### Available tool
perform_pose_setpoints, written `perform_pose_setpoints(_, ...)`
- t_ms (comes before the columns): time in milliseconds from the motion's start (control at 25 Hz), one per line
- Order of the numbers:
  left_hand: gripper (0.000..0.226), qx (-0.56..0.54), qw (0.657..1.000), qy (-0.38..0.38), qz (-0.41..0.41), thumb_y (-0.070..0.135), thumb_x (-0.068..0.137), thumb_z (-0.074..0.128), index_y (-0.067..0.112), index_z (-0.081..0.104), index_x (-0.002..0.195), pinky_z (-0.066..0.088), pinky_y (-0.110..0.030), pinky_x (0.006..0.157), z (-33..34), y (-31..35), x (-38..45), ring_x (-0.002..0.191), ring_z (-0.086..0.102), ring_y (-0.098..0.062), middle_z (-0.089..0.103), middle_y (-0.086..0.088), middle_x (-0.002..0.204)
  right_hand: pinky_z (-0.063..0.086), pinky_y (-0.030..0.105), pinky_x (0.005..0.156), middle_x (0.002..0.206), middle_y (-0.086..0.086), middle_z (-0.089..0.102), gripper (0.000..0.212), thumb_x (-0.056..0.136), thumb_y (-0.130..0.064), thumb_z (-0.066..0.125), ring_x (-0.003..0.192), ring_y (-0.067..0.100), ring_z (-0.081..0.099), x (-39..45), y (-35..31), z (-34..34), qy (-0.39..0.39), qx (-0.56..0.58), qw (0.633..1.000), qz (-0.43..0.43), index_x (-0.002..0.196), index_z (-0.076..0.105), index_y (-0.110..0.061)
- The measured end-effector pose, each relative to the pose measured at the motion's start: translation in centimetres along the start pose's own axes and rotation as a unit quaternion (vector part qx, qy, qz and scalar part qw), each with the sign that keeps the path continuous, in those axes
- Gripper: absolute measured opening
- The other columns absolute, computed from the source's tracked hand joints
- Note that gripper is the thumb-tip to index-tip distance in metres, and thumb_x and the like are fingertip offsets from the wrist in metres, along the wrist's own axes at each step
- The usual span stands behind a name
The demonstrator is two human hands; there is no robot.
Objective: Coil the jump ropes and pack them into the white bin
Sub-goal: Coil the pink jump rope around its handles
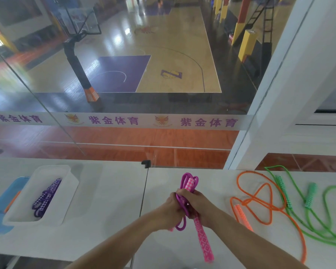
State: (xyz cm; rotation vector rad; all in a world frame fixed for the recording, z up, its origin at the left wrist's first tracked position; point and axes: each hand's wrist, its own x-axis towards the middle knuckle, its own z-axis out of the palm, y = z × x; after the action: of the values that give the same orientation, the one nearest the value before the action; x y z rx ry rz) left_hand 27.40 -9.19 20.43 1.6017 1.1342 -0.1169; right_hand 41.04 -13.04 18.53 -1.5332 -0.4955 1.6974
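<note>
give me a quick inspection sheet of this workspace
surface: white table, seam down the middle
job's things: white bin holds a coiled purple rope; pink rope bundled in both hands; orange rope and green rope lie loose on the right
clutter: blue lid under the bin
grippers: left hand and right hand grip the pink rope
cables: nothing seen
surroundings: glass wall, basketball court below

Bare table (109,200) lies toward the white bin (52,193) — purple rope (47,195) inside.
</note>
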Motion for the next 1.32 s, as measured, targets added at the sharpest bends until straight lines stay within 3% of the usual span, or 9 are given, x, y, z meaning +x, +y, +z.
perform_pose_setpoints(120,0.063,-0.121,0.988,-0.093,0.006,0.015,0.082,0.072,0.02,0.04,0.136,0.053,-0.039,0.103,0.0,-0.7,-0.3,0.114,0.064,-0.022,0.065,-0.01,0.12,0.04,0.029,0.05,0.067,0.009,0.061,0.034,0.085,-0.038,0.073,0.052,0.019,0.047,0.0,0.4,-0.5,-0.021,0.011,1.0,0.012,0.091,0.067,-0.005)
perform_pose_setpoints(280,0.057,-0.264,0.963,0.056,-0.013,0.037,0.087,0.078,0.022,0.043,0.129,0.059,-0.042,0.093,1.1,-1.9,-0.8,0.095,0.075,-0.02,0.074,-0.009,0.106,0.038,0.026,0.049,0.067,0.007,0.058,0.038,0.085,-0.04,0.075,0.05,0.014,0.043,-0.1,0.3,-0.2,-0.06,-0.018,0.998,0.032,0.096,0.071,-0.003)
perform_pose_setpoints(520,0.047,-0.247,0.966,0.082,-0.001,0.04,0.092,0.071,0.022,0.055,0.133,0.06,-0.03,0.08,0.1,-3.1,-0.7,0.092,0.073,-0.019,0.075,-0.004,0.103,0.043,0.024,0.056,0.065,0.003,0.054,0.046,0.086,-0.048,0.074,0.055,0.014,0.046,-0.8,-0.5,-1.3,-0.112,-0.101,0.987,0.053,0.089,0.068,-0.003)
perform_pose_setpoints(600,0.052,-0.247,0.964,0.092,-0.032,0.039,0.088,0.076,0.021,0.055,0.131,0.061,-0.033,0.081,-0.6,-3.5,-0.4,0.092,0.073,-0.021,0.074,-0.006,0.104,0.044,0.025,0.058,0.071,0.003,0.055,0.051,0.091,-0.048,0.068,0.058,0.013,0.048,-1.1,-0.9,-1.9,-0.121,-0.184,0.975,0.033,0.102,0.068,0.001)
perform_pose_setpoints(680,0.056,-0.228,0.967,0.104,-0.05,0.038,0.085,0.079,0.023,0.052,0.132,0.062,-0.036,0.083,-1.0,-4.0,-0.1,0.092,0.073,-0.022,0.072,-0.005,0.107,0.041,0.025,0.055,0.073,0.003,0.052,0.045,0.095,-0.043,0.063,0.057,0.012,0.044,-1.4,-1.0,-2.4,-0.134,-0.241,0.961,0.028,0.109,0.067,0.0)
perform_pose_setpoints(760,0.057,-0.197,0.971,0.123,-0.057,0.04,0.084,0.08,0.027,0.051,0.131,0.062,-0.037,0.084,-1.1,-4.1,0.0,0.091,0.074,-0.022,0.071,-0.002,0.107,0.038,0.025,0.054,0.072,0.002,0.049,0.033,0.099,-0.038,0.059,0.056,0.012,0.041,-1.7,-1.1,-2.4,-0.145,-0.282,0.948,0.033,0.101,0.067,-0.006)
perform_pose_setpoints(1000,0.039,-0.095,0.974,0.201,-0.043,0.043,0.09,0.071,0.036,0.048,0.121,0.059,-0.022,0.064,-0.7,-3.8,0.1,0.078,0.072,-0.015,0.069,0.006,0.099,0.041,0.025,0.054,0.071,0.002,0.051,0.023,0.101,-0.031,0.056,0.057,0.012,0.044,-1.8,-1.5,-1.8,-0.146,-0.338,0.93,0.012,0.088,0.063,-0.013)
perform_pose_setpoints(1160,0.026,-0.221,0.944,0.224,-0.102,0.031,0.094,0.068,0.016,0.061,0.114,0.053,-0.025,0.06,-2.2,-5.1,0.4,0.067,0.066,-0.015,0.072,-0.003,0.086,0.048,0.026,0.06,0.074,0.001,0.062,0.021,0.096,-0.031,0.062,0.059,0.011,0.054,-2.0,-1.5,-3.1,-0.107,-0.383,0.917,-0.015,0.088,0.069,-0.013)
perform_pose_setpoints(1320,0.023,-0.34,0.907,0.194,-0.158,0.023,0.096,0.063,0.004,0.067,0.109,0.044,-0.029,0.061,-2.9,-7.3,0.3,0.065,0.054,-0.017,0.062,-0.006,0.075,0.035,0.021,0.056,0.075,-0.004,0.055,0.024,0.091,-0.043,0.064,0.063,0.01,0.045,-1.8,-1.2,-4.6,-0.038,-0.455,0.89,-0.01,0.085,0.075,-0.023)
